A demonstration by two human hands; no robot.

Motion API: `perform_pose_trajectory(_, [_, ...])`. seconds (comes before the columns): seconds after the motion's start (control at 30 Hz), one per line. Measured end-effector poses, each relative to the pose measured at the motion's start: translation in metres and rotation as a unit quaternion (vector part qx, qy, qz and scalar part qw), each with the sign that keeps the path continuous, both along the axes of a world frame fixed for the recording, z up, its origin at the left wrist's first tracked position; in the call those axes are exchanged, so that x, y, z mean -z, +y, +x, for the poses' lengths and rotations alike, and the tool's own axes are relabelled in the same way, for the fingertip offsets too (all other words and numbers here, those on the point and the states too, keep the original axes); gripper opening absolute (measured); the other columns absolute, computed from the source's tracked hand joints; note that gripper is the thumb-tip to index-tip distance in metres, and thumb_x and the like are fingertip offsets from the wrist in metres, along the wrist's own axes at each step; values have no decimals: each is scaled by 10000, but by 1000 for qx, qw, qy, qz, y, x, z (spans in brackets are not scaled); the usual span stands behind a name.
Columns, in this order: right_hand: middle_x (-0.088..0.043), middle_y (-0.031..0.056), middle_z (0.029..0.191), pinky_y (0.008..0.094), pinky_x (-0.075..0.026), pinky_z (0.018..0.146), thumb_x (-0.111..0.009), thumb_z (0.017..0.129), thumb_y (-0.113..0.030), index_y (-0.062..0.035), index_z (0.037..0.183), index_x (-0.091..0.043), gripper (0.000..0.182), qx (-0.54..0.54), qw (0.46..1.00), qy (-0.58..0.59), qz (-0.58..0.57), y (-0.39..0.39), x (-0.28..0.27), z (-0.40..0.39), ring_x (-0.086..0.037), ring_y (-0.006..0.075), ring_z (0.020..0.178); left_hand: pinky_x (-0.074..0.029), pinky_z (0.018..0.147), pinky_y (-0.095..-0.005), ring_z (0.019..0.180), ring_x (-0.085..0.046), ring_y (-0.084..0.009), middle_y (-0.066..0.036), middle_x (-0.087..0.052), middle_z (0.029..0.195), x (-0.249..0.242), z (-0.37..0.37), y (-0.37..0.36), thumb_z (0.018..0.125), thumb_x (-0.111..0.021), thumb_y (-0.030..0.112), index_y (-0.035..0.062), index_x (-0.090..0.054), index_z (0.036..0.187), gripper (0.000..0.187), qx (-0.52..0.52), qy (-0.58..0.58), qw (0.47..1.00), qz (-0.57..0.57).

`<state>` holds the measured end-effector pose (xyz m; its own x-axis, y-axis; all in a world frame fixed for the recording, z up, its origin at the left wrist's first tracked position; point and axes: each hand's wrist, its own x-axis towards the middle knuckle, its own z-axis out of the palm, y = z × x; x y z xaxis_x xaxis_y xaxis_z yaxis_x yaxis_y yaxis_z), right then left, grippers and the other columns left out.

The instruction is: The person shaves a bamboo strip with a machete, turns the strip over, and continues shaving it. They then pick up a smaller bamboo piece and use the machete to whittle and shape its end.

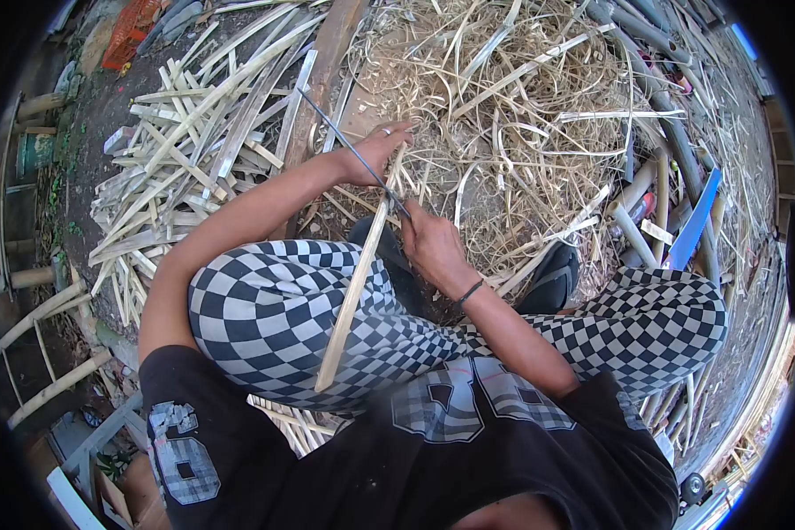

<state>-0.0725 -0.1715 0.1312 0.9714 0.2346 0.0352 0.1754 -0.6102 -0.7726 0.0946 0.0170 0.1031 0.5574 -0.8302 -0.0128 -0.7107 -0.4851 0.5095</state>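
Observation:
A long pale bamboo strip (355, 296) runs from across my checkered trouser leg up to my left hand (378, 155), whose fingers close around its far end. My right hand (436, 251) is in a fist around the handle of a long thin-bladed knife (349, 144). The knife's blade points up and to the left, crossing the strip just below my left hand. Most of the handle is hidden inside my right fist. Curled bamboo shavings (503, 106) lie on the ground beyond both hands.
A heap of split bamboo strips (172, 163) lies to the left, beside a wooden plank (327, 66). On the right are a blue saw blade (693, 221) and several bamboo poles (671, 124). An orange crate (131, 34) stands at the far left.

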Motion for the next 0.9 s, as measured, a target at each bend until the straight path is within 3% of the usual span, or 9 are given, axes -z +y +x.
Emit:
perform_pose_trajectory(0.03, [-620,236,654,555,-502,588,-557,957,-122,-35,1024,-524,115,-1,1000,0,0,0,1,3,-643,453,636,-389,1123,-437,1322,-495,-398,-270,-502,1424,1,2,7,695,-859,196,20,-581,1276,668,-79,-52,995,21])
perform_pose_trajectory(0.13, [-604,248,634,560,-497,587,-537,977,-136,-33,1045,-534,123,-1,1000,7,27,3,3,2,-633,467,633,-461,1053,-408,1212,-601,-378,-246,-632,1278,-131,-1,34,825,-798,342,-7,-622,1266,590,-195,162,913,318])
perform_pose_trajectory(0.2, [-592,272,662,550,-471,569,-542,988,-128,-26,1028,-541,110,38,997,17,71,4,-5,-2,-618,482,638,-519,927,-336,1055,-676,-215,-142,-721,1104,-208,-52,74,957,-678,304,-19,-635,1243,434,-294,193,935,49])
perform_pose_trajectory(0.27, [-590,272,658,545,-468,566,-541,994,-138,-22,1047,-548,128,44,996,22,80,1,0,-5,-620,481,639,-514,875,-303,941,-674,-160,-104,-725,1004,-280,-137,62,962,-684,291,-27,-657,1163,378,-417,69,893,-156])
perform_pose_trajectory(0.37, [-584,270,647,529,-461,553,-545,1003,-163,-10,1075,-567,170,48,994,33,95,3,2,-6,-626,475,636,-504,723,-290,827,-649,-146,-87,-707,936,-338,-250,17,876,-783,295,-12,-673,1094,392,-438,-152,885,-45])
perform_pose_trajectory(0.53, [-579,273,649,502,-459,540,-556,1000,-170,0,1051,-585,180,65,991,4,118,4,7,-9,-616,481,636,-480,511,-252,592,-643,-119,-126,-724,928,-290,-313,-63,805,-834,68,-22,-648,1052,321,-512,-30,859,-2])
perform_pose_trajectory(0.67, [-591,277,669,498,-466,570,-561,998,-180,3,1048,-609,196,63,991,3,122,1,6,-13,-625,475,661,-527,537,-228,647,-732,-148,-124,-728,780,-266,-327,-81,889,-727,-20,-27,-633,1027,167,-567,-92,815,-78])
perform_pose_trajectory(0.83, [-627,297,721,554,-498,672,-530,986,-162,26,1077,-592,218,78,988,17,132,-6,-4,-11,-639,501,733,-573,590,-258,685,-737,-146,-92,-710,867,-249,-323,-106,862,-740,-41,-28,-648,977,148,-625,-36,755,-197])
perform_pose_trajectory(0.9, [-628,298,726,552,-497,679,-532,989,-168,27,1075,-598,223,82,989,15,123,-11,-5,-8,-639,501,739,-593,632,-244,742,-732,-135,-97,-705,909,-233,-312,-106,833,-746,-77,-51,-663,954,149,-584,6,730,-354])
